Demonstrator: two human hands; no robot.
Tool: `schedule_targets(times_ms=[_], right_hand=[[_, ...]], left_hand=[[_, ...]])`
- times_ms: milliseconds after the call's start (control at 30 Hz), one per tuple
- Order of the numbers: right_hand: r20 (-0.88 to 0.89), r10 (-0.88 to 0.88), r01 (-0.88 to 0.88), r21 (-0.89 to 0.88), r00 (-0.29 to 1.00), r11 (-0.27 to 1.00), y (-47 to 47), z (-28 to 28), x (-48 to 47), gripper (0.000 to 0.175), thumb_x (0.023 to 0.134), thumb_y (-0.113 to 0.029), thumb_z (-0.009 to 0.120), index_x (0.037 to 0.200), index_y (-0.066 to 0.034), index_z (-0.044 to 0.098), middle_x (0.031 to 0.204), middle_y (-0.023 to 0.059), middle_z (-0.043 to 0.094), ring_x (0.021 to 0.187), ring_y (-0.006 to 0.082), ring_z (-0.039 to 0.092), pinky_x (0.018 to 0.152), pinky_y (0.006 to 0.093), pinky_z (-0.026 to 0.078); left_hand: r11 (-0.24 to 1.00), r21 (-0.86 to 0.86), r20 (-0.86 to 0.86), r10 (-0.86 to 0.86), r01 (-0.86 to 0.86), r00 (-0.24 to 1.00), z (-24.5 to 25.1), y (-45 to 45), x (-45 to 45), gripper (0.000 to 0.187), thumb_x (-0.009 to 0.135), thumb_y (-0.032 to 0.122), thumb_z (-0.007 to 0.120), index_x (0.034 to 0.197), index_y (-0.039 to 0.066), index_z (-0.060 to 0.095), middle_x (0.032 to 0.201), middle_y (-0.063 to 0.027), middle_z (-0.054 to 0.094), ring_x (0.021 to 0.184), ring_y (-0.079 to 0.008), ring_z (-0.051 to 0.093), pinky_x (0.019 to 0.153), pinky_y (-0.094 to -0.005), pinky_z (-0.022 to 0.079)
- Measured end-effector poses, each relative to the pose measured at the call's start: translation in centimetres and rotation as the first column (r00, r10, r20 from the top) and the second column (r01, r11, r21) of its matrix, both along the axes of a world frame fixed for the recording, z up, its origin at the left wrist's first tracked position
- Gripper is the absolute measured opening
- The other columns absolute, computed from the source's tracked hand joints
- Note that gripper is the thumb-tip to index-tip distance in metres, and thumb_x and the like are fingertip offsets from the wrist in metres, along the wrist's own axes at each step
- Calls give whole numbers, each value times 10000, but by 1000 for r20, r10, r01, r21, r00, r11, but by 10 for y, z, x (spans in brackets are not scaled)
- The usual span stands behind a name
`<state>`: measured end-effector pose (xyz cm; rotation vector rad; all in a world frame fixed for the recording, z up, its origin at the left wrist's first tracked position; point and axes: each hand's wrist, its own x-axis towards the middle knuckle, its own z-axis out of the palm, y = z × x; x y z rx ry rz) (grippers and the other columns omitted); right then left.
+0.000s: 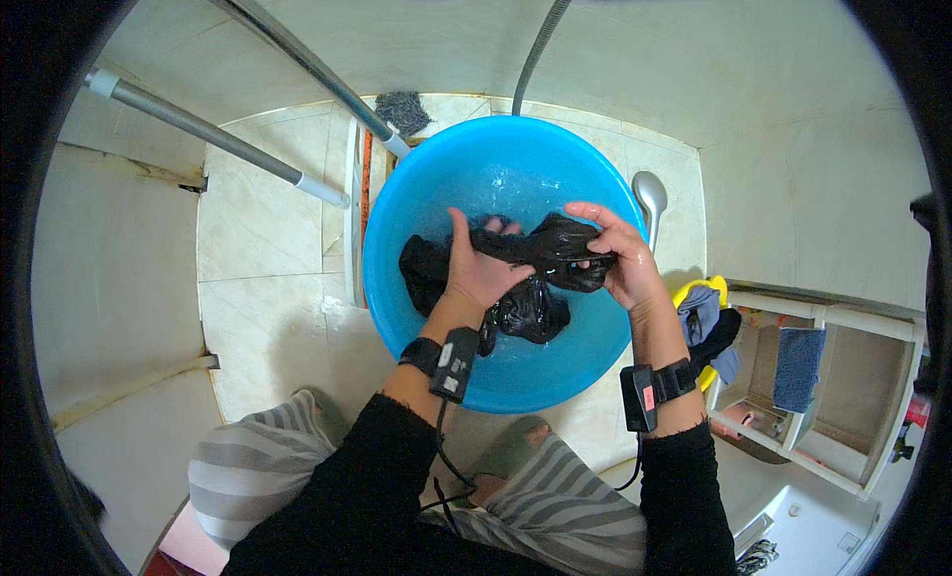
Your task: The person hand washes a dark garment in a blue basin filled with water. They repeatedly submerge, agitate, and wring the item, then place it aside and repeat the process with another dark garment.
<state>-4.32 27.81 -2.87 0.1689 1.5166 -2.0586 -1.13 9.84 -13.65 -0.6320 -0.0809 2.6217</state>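
Note:
A wet black cloth item stretches between my hands above the water in a blue plastic basin. My right hand pinches its right end between thumb and fingers, near the basin's right rim. The cloth also lies across the fingers of my left hand; that palm faces up, the thumb stands away, and some fingertips show beyond the fabric. More bunched black cloth hangs into the water below. Another dark fold sits left of my left hand. Whether it is all one piece, I cannot tell.
Two metal poles slant in from the left. A grey ladle-like spoon lies right of the basin. A ribbed hose runs behind it. At right stand a yellow-rimmed container with clothes and a white shelf rack. Wrist-device cables hang below my forearms.

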Motion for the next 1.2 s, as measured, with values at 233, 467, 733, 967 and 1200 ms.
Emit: schedule_targets(times_ms=[233,467,733,967,1200], right_hand=[[96,-225,217,92,970,972,-19,-58,3,376,795,-127,497,1140,7,566,1087,143,600,975,253,576,846,339,464],[-245,-88,199,476,965,857,-82,-47,52,544,872,-262,535,1341,-78,329,1229,158,463,1182,264,423,1036,355,291],[-348,-142,329,567,927,755,-93,-38,36,341,975,-204,334,1216,-53,520,1197,116,532,1138,246,476,1015,333,321],[-275,-157,286,533,948,796,-77,-64,33,482,872,-166,498,1326,-25,425,1414,229,337,1286,323,368,1060,380,284],[-398,134,200,689,907,696,-79,-54,50,458,898,-204,462,1326,-38,449,1329,215,446,1267,293,397,1067,369,268]], left_hand=[[991,124,-17,-41,42,999,11,29,0,394,946,377,343,1202,153,542,1282,-112,508,1217,-313,436,977,-633,296],[976,-208,58,78,-65,995,-1,31,3,195,897,256,539,930,81,616,880,-45,628,820,-184,595,782,-324,486],[873,-486,236,177,-42,956,6,39,16,203,817,174,608,938,13,583,895,-70,605,804,-223,592,709,-378,475],[894,-448,179,109,-18,978,-4,36,17,86,861,123,560,926,72,586,920,-51,598,842,-189,592,697,-357,490],[918,-397,174,91,-15,981,14,37,20,317,891,148,512,1204,101,537,1104,-62,578,1002,-188,564,819,-351,476]])
